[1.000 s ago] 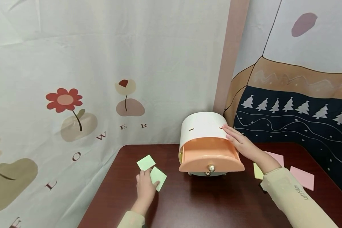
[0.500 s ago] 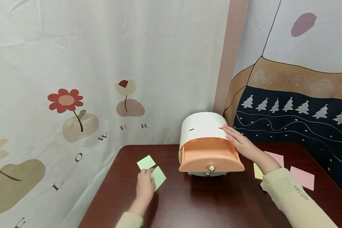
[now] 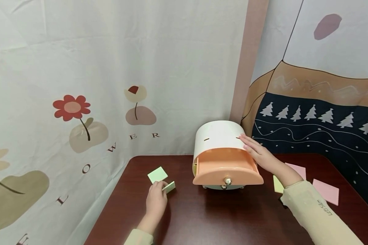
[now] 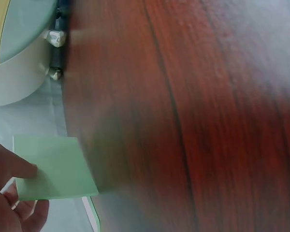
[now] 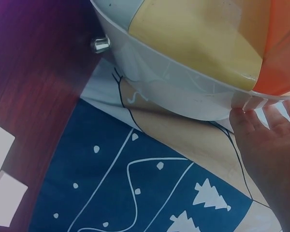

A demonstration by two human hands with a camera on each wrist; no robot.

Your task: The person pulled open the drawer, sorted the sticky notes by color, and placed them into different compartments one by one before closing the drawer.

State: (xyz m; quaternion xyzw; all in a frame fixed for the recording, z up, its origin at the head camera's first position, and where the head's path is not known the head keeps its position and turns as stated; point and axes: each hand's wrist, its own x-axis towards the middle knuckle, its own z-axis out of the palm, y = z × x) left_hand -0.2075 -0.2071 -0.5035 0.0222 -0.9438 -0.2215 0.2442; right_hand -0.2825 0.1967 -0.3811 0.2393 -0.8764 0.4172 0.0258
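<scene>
In the head view my left hand (image 3: 156, 199) pinches a light green sticky note pad (image 3: 170, 187), tipped up on edge. The left wrist view shows the thumb on the face of this pad (image 4: 58, 166) and fingers behind it. A second green pad (image 3: 157, 174) lies flat just beyond that hand. At the centre right stands a white round-topped drawer box (image 3: 217, 131), its orange drawer (image 3: 228, 176) pulled out. My right hand (image 3: 259, 154) rests on the box's right side with fingers extended; the right wrist view shows its fingertips against the white wall (image 5: 169, 92).
Two pink pads (image 3: 326, 192) and a yellow pad (image 3: 277, 184) lie to the right on the dark red table (image 3: 208, 221), partly behind the right forearm. A printed curtain (image 3: 171, 68) hangs directly behind the table.
The green pad in my left hand has tilted from nearly flat, face visible, to steeply on edge. My right hand and the drawer box have stayed put.
</scene>
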